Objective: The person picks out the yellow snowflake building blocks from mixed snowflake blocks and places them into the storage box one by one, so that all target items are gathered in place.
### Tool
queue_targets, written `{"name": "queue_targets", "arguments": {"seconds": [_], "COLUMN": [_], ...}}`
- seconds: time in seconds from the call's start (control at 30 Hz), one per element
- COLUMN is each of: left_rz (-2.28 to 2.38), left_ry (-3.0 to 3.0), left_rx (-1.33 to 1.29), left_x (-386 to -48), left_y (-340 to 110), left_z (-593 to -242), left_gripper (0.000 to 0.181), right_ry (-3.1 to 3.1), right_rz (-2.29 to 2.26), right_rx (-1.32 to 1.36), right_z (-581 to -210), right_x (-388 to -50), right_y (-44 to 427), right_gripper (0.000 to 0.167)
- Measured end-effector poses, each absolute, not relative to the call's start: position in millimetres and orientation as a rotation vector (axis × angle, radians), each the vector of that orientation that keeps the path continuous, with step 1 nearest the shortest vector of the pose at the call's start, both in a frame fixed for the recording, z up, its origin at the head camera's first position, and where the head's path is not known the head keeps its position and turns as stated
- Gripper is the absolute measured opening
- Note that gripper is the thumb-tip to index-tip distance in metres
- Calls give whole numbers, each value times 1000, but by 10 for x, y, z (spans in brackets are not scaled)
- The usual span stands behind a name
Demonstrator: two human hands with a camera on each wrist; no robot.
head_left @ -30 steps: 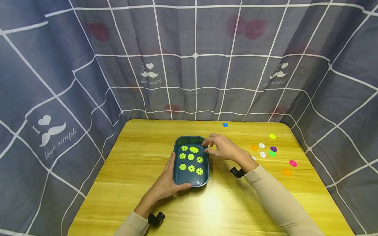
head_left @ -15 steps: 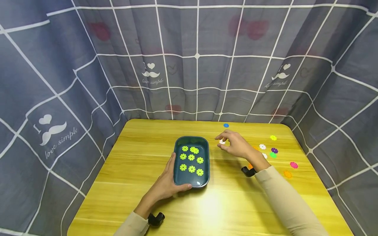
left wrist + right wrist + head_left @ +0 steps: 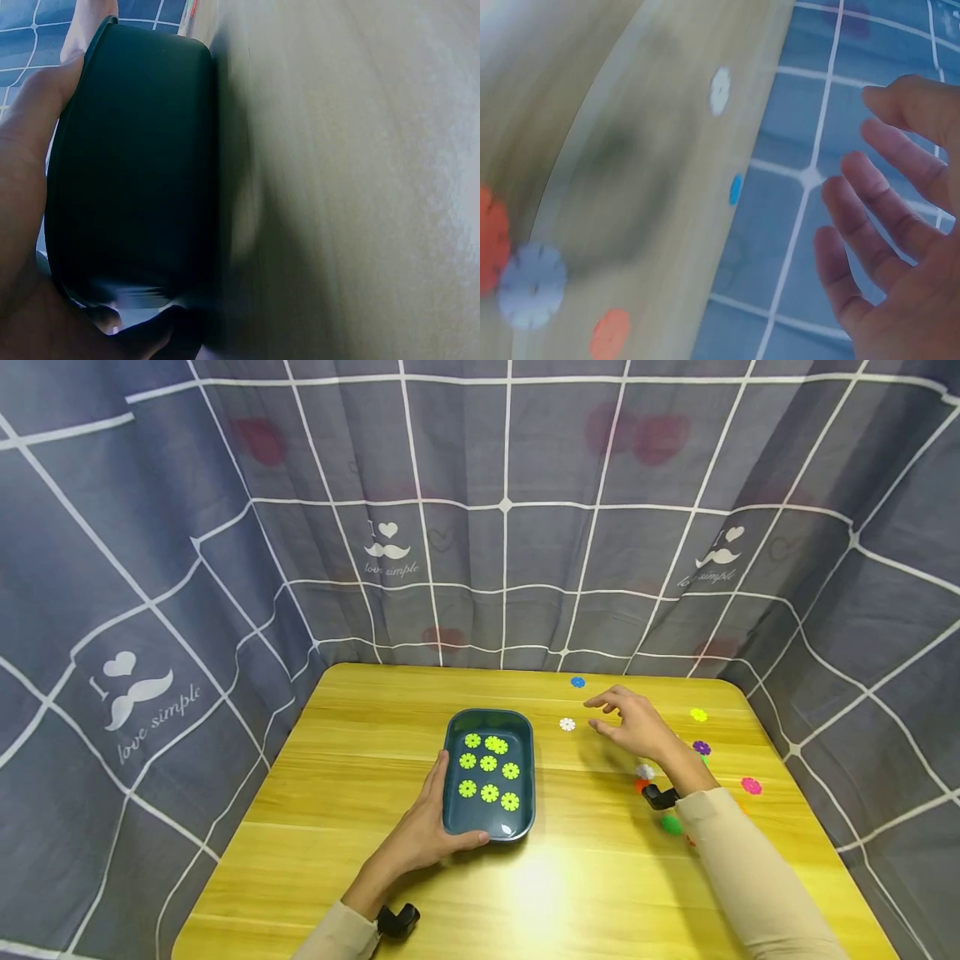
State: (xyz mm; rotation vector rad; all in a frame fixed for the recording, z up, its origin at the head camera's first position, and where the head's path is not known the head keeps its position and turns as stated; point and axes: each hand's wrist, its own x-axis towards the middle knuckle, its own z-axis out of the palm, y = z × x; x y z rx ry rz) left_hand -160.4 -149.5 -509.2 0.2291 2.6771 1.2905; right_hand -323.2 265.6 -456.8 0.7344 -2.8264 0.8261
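Observation:
My left hand (image 3: 423, 827) holds a dark teal tray (image 3: 480, 818) at its near left corner, thumb over the near rim and fingers along the left wall. In the left wrist view the tray's outer wall (image 3: 139, 165) fills the space beside the hand. Several yellow-green flower-shaped discs (image 3: 488, 763) lie inside in rough rows, two of them overlapping at the far end. Right of the tray, my right hand (image 3: 637, 727) hovers over the table with fingers loosely spread and nothing between them. Closest to its fingertips is a white flower disc (image 3: 567, 724).
A blue disc (image 3: 577, 682) lies near the table's far edge. More loose discs, among them yellow (image 3: 699, 714), purple (image 3: 701, 747), pink (image 3: 752, 786) and green (image 3: 671, 825), are scattered around the right forearm, which partly covers them. A grey checked curtain (image 3: 465, 552) surrounds the table.
My right hand has moved away from the tray's right rim, farther to the right, uncovering the white disc. The left hand and the tray's discs stay as they were.

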Motion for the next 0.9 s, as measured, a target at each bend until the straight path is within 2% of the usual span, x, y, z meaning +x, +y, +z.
{"name": "queue_targets", "arguments": {"seconds": [0.9], "left_rz": [1309], "left_ry": [2653], "left_rx": [215], "left_x": [-1593], "left_y": [-1493], "left_z": [-5082], "left_gripper": [152], "right_ry": [-2901], "right_rz": [890], "right_rx": [407], "right_z": [-4810], "right_x": [-3365], "right_y": [3640], "right_gripper": [49]}}
